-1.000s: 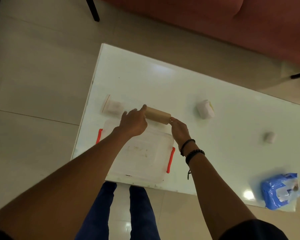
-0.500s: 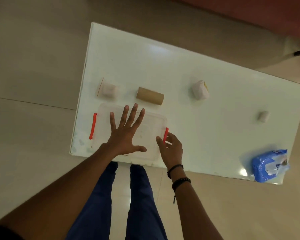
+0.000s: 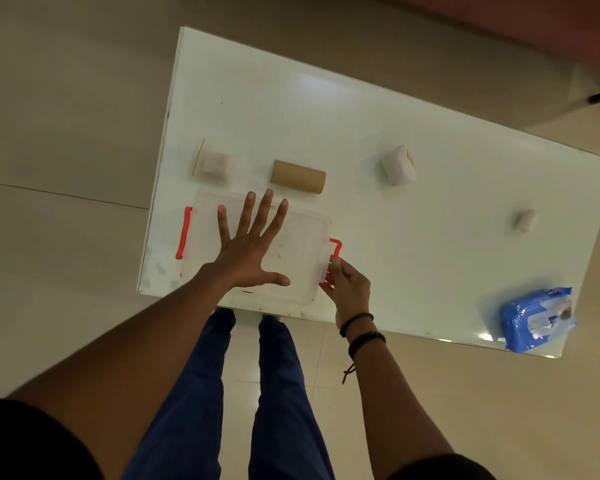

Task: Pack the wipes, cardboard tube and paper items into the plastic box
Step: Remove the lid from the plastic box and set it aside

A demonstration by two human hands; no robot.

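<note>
A clear plastic box (image 3: 302,237) with its lid on and red latches sits at the table's near left corner. My left hand (image 3: 248,247) lies flat on the lid, fingers spread. My right hand (image 3: 347,285) grips the red latch (image 3: 335,249) on the box's right side, which is swung outward. A brown cardboard tube (image 3: 298,176) lies just beyond the box. A white paper bundle (image 3: 212,163) lies to the tube's left, another white paper item (image 3: 397,165) to its right. A small paper roll (image 3: 523,220) is further right. A blue wipes pack (image 3: 537,318) rests at the near right corner.
The white table (image 3: 361,109) has its left edge close beside the box and its near edge just under my wrists. Tiled floor surrounds it. A reddish sofa runs along the top right. My legs stand at the near edge.
Both hands let go of the cardboard tube, which now lies on the table. My left hand moved flat onto the lid, and my right hand took the right latch and swung it outward.
</note>
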